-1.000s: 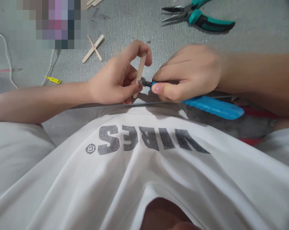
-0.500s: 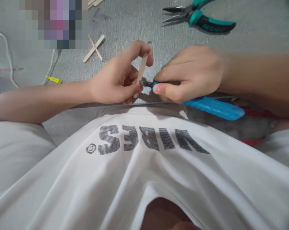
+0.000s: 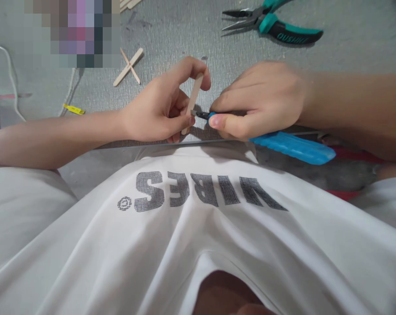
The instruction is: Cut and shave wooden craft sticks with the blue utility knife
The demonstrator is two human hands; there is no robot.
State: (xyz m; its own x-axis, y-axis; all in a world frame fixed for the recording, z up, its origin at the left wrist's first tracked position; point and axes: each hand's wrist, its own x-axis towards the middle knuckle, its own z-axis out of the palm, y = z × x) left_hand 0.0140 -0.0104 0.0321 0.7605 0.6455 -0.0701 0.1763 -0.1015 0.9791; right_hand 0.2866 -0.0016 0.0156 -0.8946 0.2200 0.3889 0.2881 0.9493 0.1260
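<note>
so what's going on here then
A person's left-hand grip holds a flat wooden stick upright at a slant, while the right-hand grip holds a blue-handled tool with its metal tip at the stick, near the left thumb. Whether it has cut in, I can't tell. On the gray table beyond lie two crossed wooden sticks and teal-and-black pliers with their jaws open.

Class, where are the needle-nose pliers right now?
In the head view, the needle-nose pliers lie on the grey table at upper right, just beyond the right hand.
</note>
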